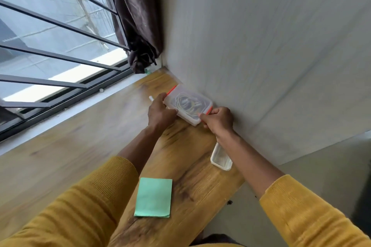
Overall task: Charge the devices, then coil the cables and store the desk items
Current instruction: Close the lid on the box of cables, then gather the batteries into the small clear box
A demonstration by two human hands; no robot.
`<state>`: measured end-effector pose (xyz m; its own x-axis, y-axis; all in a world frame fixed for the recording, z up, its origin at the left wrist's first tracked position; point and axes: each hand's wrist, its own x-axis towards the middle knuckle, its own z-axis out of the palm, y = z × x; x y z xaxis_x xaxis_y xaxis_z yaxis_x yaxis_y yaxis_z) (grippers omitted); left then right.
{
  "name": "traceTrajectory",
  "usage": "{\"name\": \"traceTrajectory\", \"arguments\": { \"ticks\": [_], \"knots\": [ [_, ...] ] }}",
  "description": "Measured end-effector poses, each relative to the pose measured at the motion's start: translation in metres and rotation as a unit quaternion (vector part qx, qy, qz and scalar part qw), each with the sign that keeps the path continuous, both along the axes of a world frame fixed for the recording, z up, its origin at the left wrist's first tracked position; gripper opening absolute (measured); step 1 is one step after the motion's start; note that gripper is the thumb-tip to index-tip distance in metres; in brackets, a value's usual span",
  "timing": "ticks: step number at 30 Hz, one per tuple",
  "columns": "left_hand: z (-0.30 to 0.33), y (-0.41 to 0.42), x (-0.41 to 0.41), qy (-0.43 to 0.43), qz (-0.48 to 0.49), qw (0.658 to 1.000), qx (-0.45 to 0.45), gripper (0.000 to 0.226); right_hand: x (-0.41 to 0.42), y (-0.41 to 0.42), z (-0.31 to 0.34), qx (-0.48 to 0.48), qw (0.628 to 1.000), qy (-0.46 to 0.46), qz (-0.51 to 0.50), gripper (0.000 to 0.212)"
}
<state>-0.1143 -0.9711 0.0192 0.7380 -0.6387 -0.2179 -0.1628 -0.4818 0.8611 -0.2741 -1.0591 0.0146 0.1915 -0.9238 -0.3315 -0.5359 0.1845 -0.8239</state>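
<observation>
A clear plastic box with red clips and its lid on sits on the wooden desk against the wall. Coiled cables show through the lid. My left hand grips the box's left end, thumb on the lid. My right hand grips its near right corner by a red clip. A small white object pokes out beyond my left hand.
A second, open clear container lies under my right forearm near the desk's right edge. A green cloth lies flat at the front. The barred window and a dark curtain are at the left.
</observation>
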Motion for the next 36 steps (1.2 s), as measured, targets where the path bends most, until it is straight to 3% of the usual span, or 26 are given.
{"name": "traceTrajectory", "arguments": {
  "ticks": [6, 9, 12, 15, 21, 29, 36],
  "knots": [
    [0.0, -0.001, -0.015, 0.011, 0.04, 0.999, 0.01, 0.077, -0.016, -0.014, 0.006, -0.048, 0.995, 0.059, 0.07, 0.023],
    [-0.004, 0.014, -0.043, 0.033, 0.058, 0.998, -0.002, 0.049, -0.03, -0.014, 0.01, -0.09, 0.989, 0.08, 0.09, 0.015],
    [-0.012, 0.031, -0.075, 0.06, -0.028, 0.998, 0.002, 0.019, -0.039, -0.009, 0.01, -0.124, 0.977, 0.113, 0.13, 0.017],
    [-0.02, 0.044, -0.098, 0.058, -0.09, 0.994, 0.034, 0.005, -0.049, 0.0, 0.014, -0.153, 0.961, 0.153, 0.171, 0.02],
    [-0.024, 0.059, -0.122, 0.098, -0.152, 0.982, 0.063, 0.016, -0.085, 0.017, 0.011, -0.16, 0.94, 0.216, 0.21, 0.028],
    [-0.026, 0.061, -0.144, 0.174, -0.116, 0.975, 0.073, 0.017, -0.11, 0.033, 0.008, -0.186, 0.939, 0.203, 0.207, 0.028],
    [-0.015, 0.09, -0.119, 0.166, -0.028, 0.985, 0.019, 0.014, -0.091, 0.049, 0.015, -0.218, 0.938, 0.167, 0.211, 0.023]
  ]
}}
